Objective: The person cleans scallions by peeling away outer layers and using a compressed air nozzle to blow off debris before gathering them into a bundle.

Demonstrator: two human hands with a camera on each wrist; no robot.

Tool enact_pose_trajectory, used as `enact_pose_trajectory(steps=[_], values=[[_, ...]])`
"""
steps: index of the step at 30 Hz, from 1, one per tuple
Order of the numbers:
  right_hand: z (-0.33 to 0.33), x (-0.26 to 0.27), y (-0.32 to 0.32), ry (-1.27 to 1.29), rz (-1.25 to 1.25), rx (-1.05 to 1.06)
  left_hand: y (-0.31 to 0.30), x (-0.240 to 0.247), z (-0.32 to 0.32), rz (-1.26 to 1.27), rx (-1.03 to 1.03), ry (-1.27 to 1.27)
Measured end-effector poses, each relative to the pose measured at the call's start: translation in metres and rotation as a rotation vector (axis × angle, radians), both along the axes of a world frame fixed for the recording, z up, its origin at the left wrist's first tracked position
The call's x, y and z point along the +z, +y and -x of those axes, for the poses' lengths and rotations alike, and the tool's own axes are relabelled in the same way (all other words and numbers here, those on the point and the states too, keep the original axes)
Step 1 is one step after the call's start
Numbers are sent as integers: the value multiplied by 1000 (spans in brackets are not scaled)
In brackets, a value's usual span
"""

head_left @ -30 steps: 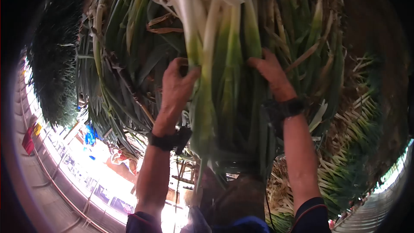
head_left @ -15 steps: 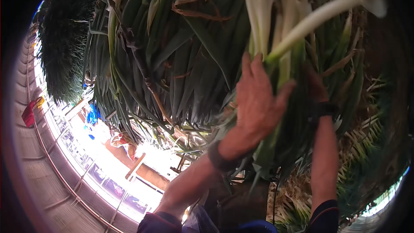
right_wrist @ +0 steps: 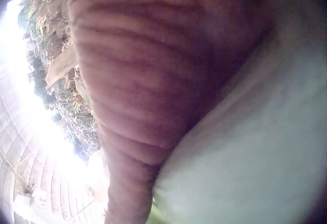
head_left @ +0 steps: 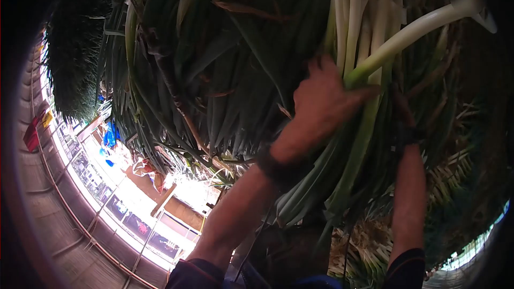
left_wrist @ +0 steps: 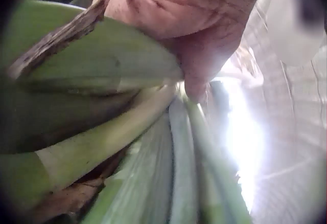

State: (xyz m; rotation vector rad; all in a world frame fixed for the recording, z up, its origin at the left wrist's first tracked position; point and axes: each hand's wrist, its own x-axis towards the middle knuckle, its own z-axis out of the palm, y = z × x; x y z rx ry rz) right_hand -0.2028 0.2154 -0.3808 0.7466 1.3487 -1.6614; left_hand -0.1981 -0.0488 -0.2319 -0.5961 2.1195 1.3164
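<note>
A bunch of green onions with thick white stems (head_left: 355, 18) and long green leaves (head_left: 360, 144) lies between the hands in the head view. The left hand (head_left: 327, 101) grips the bunch from its left side, thumb across the stems beside one stalk (head_left: 412, 32) that slants off to the upper right. In the left wrist view the left hand (left_wrist: 189, 19) curls round the green leaves (left_wrist: 153, 157). The right hand (head_left: 402, 111), dark and partly hidden, is at the bunch's right side. In the right wrist view the right hand (right_wrist: 138, 75) presses against a pale stalk (right_wrist: 250, 132); its fingertips are hidden.
A large heap of green leaves (head_left: 230, 101) spreads left of the bunch, with a dry brown stem (head_left: 179, 101) across it. More onions (head_left: 450, 176) lie at the right. A dark green pile (head_left: 77, 69) stands at the far left, beyond it a wooden beam (head_left: 165, 199).
The left hand has moved right and up, from the bunch's near left side to across its stems. The right hand has shifted right, and the bunch too. One stalk now slants to the right.
</note>
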Motion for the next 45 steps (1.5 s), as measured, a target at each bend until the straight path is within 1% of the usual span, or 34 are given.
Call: enact_pose_trajectory(steps=[1, 2, 3, 5, 6, 8, 9, 10, 12, 14, 16, 18, 19, 20, 21, 23, 24, 26, 28, 29, 30, 31, 32, 34, 35, 36, 38, 39, 40, 41, 42, 43, 44, 45], values=[[-1, -11, 9, 10, -5, 11, 13, 10, 2, 260, -81, -30], [0, -17, 34, 22, -11, 23, 22, 18, 1, 259, -81, -28], [-25, -9, 53, 35, -13, 34, 29, 26, -2, 276, -141, 35], [-57, -12, 62, 51, -2, 59, 42, 32, -18, 332, -214, 241], [-65, -12, 79, 57, -6, 74, 46, 32, -21, 332, -211, 237], [-61, -32, 94, 75, -26, 101, 52, 33, -18, 150, -155, 273], [-58, -41, 93, 87, -32, 111, 52, 33, -13, 97, -138, 181], [-58, -49, 93, 95, -35, 120, 49, 32, -8, 98, -140, 180], [-71, -57, 95, 110, -39, 139, 40, 32, 5, 48, -225, -25], [-70, -73, 96, 121, -47, 152, 26, 31, 7, 60, -264, -52], [-46, -102, 92, 145, -63, 161, 8, 17, 1, 273, -366, 187], [-47, -117, 81, 158, -69, 176, -4, 5, -2, 335, -395, 197], [-61, -127, 60, 160, -69, 186, -12, -9, 0, 160, -258, 232], [-64, -127, 74, 166, -75, 192, -18, -23, 1, -19, -121, 269], [-68, -134, 81, 170, -83, 199, -23, -25, 5, -24, -124, 265], [-67, -154, 84, 181, -97, 216, -31, -23, 13, -315, 46, 4], [-66, -147, 81, 177, -98, 211, -32, -24, 15, -315, 42, -1], [-51, -104, 56, 236, 32, 149, -30, -26, 15, -188, -23, 23], [-26, -39, 31, 160, 7, 128, -27, -34, 6, -212, -16, 60], [-14, -9, 18, 90, -15, 112, -27, -39, 1, -267, 45, 55], [-8, 13, 6, 87, -18, 100, -29, -40, -2, -320, 106, 49], [-3, 31, -5, 26, 50, 22, -30, -39, -4, -324, 94, 44], [-1, 43, -11, -32, 119, -57, -32, -36, -5, -380, 108, 19], [1, 52, -15, -3, 184, -92, -41, -31, -5, -490, 135, -26], [2, 57, -19, 10, 259, -114, -52, -47, -7, -399, 4, -18], [1, 59, -19, 25, 335, -138, -48, -48, -10, -400, -11, -18], [-1, 34, -15, 62, 285, -98, -42, -39, -6, -457, 117, -190], [-3, 15, -12, 90, 226, -40, -35, -32, -5, -461, 101, -166], [2, -55, 20, 119, 218, -46, -27, -21, -6, -551, 121, -175], [-11, -102, 19, 458, 45, 101, -22, -10, -7, -640, 138, -182], [-59, -139, 48, 789, -139, 247, -22, -3, -9, -645, 120, -158], [-48, -49, 16, 483, 367, 25, -24, -1, -15, -625, 38, -81], [-52, -10, 11, 715, 223, 264, -25, 1, -25, -605, -40, -14], [-54, 25, 8, 934, 63, 504, -30, 7, -38, -637, -31, 38]])
